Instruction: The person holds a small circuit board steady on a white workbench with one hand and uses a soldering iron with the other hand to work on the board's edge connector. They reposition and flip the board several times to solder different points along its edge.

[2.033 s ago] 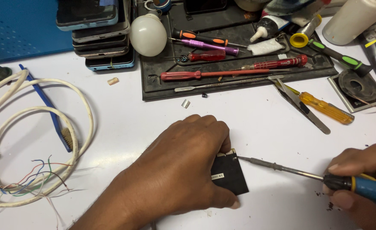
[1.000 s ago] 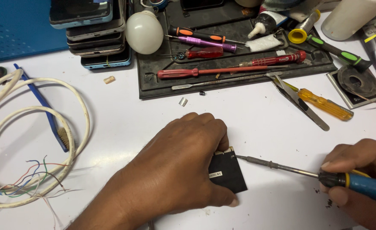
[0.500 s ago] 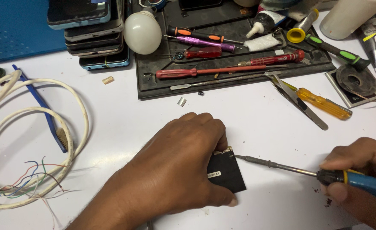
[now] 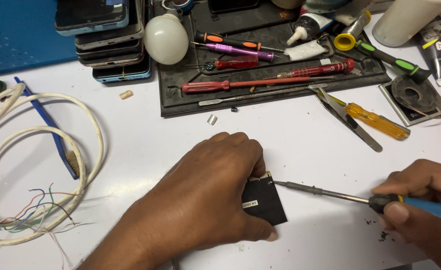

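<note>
My left hand lies flat over a small black square module on the white table, pinning it down; only the module's right part shows. My right hand grips a tool with a blue and black handle and a thin metal shaft. The shaft's tip touches the module's upper right corner by a row of gold contacts.
A black tool tray at the back holds several screwdrivers. A white bulb and stacked phones sit at back left. A coiled white cable with bare coloured wires and a blue brush lie left. Tweezers and a yellow screwdriver lie right.
Both hands stay on the module and the tool with hardly any shift. The view has drifted slightly.
</note>
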`<state>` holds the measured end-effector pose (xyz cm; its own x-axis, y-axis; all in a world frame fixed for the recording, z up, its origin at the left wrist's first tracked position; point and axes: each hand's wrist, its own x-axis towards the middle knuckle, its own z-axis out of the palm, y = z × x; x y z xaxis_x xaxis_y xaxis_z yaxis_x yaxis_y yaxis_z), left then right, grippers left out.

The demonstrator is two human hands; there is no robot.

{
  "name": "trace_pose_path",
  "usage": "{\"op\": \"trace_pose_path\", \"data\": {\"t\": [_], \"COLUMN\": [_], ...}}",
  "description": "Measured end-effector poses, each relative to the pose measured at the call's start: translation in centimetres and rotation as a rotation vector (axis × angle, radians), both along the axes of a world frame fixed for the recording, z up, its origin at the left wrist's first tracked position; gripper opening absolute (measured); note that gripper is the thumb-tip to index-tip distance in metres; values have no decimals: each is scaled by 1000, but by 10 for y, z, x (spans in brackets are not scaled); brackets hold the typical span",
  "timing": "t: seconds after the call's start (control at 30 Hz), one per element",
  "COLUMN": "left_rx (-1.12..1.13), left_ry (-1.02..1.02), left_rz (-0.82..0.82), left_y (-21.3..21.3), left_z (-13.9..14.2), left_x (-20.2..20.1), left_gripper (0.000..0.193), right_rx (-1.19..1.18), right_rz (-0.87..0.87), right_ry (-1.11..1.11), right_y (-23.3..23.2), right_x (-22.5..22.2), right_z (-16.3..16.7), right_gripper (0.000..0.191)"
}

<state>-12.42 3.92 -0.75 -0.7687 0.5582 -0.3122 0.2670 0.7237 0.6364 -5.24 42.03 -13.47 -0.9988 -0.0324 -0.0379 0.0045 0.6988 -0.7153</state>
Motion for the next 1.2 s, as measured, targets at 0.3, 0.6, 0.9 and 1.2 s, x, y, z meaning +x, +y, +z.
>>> {"op": "trace_pose_path", "data": {"t": [0.3,0.6,0.9,1.2], "left_rx": [-49,-55,-40,-32], "left_ry": [-44,-59,-35,-28], "left_rz": [13,12,12,18], "left_y": [3,5,3,2], "left_z": [7,11,9,5], "left_x": [0,0,1,1], "left_gripper": [57,56,57,56], "right_rx": [-87,-138,-173,-159], "right_rz": [255,281,262,322], "right_ry": [256,287,299,245], "right_y": [-32,-41,-39,-40], "right_x": [0,4,2,1], "right_z": [18,26,22,26], "right_gripper": [30,36,32,36]}}
